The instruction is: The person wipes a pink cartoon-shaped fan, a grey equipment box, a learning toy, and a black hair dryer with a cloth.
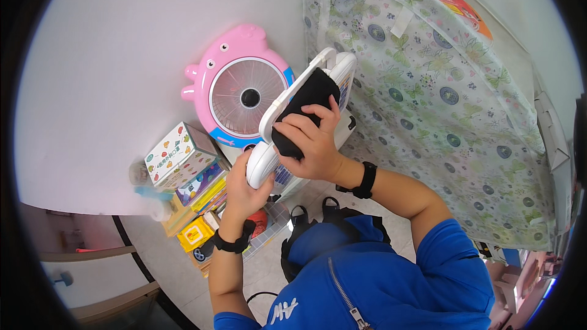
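My left hand (247, 183) grips the lower left end of a white plastic appliance (262, 162) with a carrying handle, its kind unclear, held up at a slant. My right hand (312, 142) presses a folded black cloth (309, 101) against the appliance beside the handle (293, 94). Part of the appliance lies hidden behind the cloth and fingers. Behind it, a round fan (250, 97) in a pink and blue cartoon-animal frame stands near the wall.
At the left are a patterned box (181, 156), stacked books (206, 192) and a yellow wipes pack (196, 234). A floral cloth cover (440, 114) hangs at the right. Black sandals (300, 215) show on the tiled floor below.
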The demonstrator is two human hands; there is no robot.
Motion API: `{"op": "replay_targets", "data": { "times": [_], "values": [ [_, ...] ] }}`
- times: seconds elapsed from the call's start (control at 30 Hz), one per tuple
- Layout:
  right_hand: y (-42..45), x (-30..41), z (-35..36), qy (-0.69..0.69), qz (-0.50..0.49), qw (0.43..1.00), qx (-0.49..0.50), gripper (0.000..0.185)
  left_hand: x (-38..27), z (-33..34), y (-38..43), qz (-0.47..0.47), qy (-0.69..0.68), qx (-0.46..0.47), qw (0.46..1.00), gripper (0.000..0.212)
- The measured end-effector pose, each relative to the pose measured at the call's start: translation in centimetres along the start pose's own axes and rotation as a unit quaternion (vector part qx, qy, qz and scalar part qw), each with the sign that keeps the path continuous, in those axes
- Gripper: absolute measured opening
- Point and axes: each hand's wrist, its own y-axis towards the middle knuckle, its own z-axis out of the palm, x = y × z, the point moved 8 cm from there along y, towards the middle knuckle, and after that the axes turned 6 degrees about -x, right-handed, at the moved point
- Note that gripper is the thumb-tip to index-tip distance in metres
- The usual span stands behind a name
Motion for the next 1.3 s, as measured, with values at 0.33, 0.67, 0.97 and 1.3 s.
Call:
{"op": "replay_targets", "data": {
  "times": [0.33,0.67,0.97,1.3],
  "values": [
    [-1.9,-3.5,-1.5,0.052,-0.047,0.997,-0.022,0.051,-3.7,2.5,4.1,0.007,0.103,0.102,0.989,0.043],
    [-4.6,-13.5,-8.9,0.124,0.361,0.883,-0.273,0.021,-2.2,2.1,4.5,-0.065,0.113,0.137,0.982,0.052],
    [0.8,-8.6,-3.1,0.027,0.090,0.992,-0.081,0.048,-2.4,3.6,6.8,-0.182,0.090,0.073,0.976,0.038],
    [-7.1,-18.8,-4.9,0.185,0.363,0.886,-0.222,0.039,-2.6,2.9,7.4,-0.145,0.102,0.019,0.984,0.031]
  ]
}}
